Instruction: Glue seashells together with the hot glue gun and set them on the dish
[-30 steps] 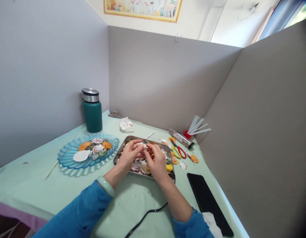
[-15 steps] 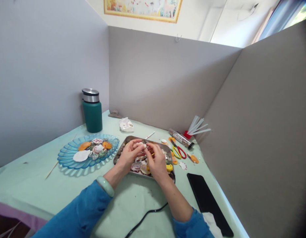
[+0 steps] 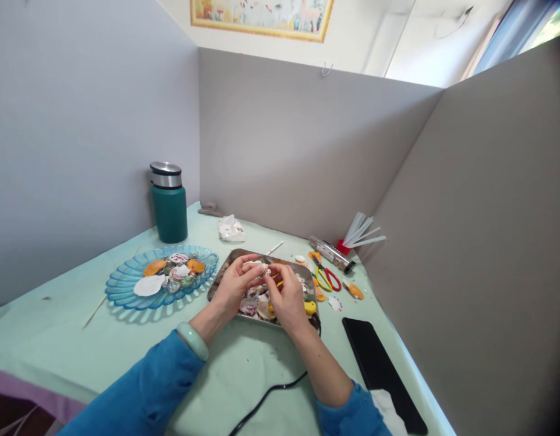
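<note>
Over a metal tray (image 3: 220, 274), my left hand (image 3: 237, 281) and my right hand (image 3: 286, 297) meet, fingertips pinching a small whitish shell piece (image 3: 265, 270) between them. Its exact form is partly covered by the fingers. Below the hands, several shells (image 3: 256, 306) lie in the tray. A yellow-handled tool with a black cord (image 3: 310, 307) rests at the tray's right side, mostly hidden by my right hand. To the left, a blue scalloped glass plate (image 3: 118, 295) bears several orange, white and patterned shells (image 3: 178, 274).
A green bottle (image 3: 169, 212) stands at the back left. Right of the tray lie pliers (image 3: 327, 278) with red and yellow handles, loose shells (image 3: 335, 303), a clear tube (image 3: 333, 254), glue sticks (image 3: 361, 230) in a red holder and a black flat object (image 3: 382, 372). Grey partitions (image 3: 307, 145) enclose the table.
The small shell piece is turned slightly between my fingertips and shows a little more. My hands stay in nearly the same place; nothing else has moved.
</note>
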Tool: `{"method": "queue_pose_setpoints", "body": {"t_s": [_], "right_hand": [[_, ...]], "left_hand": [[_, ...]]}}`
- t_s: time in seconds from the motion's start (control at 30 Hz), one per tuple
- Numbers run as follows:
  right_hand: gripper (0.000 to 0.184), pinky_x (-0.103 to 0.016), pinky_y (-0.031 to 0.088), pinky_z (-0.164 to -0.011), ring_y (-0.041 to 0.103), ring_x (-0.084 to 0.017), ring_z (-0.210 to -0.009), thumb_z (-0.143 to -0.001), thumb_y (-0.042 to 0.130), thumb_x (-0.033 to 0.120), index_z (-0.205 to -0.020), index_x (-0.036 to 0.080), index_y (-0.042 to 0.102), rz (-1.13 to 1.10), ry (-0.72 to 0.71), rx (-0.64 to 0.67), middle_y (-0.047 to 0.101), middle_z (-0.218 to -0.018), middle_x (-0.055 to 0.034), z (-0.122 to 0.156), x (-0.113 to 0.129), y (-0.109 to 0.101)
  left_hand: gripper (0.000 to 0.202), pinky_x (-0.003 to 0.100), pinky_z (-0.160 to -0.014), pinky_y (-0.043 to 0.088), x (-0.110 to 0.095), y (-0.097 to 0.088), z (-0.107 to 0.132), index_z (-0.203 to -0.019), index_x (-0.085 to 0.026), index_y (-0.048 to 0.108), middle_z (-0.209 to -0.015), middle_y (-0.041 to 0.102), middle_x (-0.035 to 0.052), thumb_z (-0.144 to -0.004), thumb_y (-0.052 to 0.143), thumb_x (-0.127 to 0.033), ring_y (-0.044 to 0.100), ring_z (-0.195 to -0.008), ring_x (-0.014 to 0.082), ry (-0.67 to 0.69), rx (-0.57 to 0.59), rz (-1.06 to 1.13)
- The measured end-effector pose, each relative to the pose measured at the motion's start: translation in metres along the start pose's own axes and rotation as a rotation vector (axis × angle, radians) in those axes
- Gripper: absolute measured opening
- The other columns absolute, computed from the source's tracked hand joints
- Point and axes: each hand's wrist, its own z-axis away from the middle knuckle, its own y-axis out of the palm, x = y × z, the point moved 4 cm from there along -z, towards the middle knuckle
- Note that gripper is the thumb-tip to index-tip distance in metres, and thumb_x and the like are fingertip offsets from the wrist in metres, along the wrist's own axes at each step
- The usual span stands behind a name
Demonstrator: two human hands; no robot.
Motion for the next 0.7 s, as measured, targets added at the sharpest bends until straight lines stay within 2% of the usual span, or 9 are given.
{"method": "queue_pose_setpoints", "body": {"t_s": [0.33, 0.7], "right_hand": [[0.013, -0.030, 0.045, -0.072, 0.057, -0.018, -0.080, -0.089, 0.050, 0.021, -0.098, 0.018, 0.059, -0.009, -0.021, -0.009, 0.060, -0.094, -0.0062, 0.0003, 0.0014, -0.0007], [0.013, -0.031, 0.046, -0.073, 0.057, -0.019, -0.082, -0.089, 0.048, 0.020, -0.095, 0.018, 0.059, -0.024, 0.007, -0.012, 0.061, -0.090, -0.0067, 0.0004, -0.0001, -0.0005]], "left_hand": [[0.041, 0.026, -0.071, 0.050, -0.0018, 0.0015, 0.0023, -0.104, -0.017, 0.055, -0.090, 0.066, 0.0031, -0.069, 0.075, -0.026, 0.064, -0.079, 0.0130, 0.005, -0.005, -0.051], [0.049, 0.029, -0.073, 0.050, 0.0013, 0.0016, -0.0002, -0.108, -0.016, 0.052, -0.091, 0.068, 0.0052, -0.067, 0.076, -0.028, 0.065, -0.079, 0.0152, 0.001, 0.003, -0.045]]}}
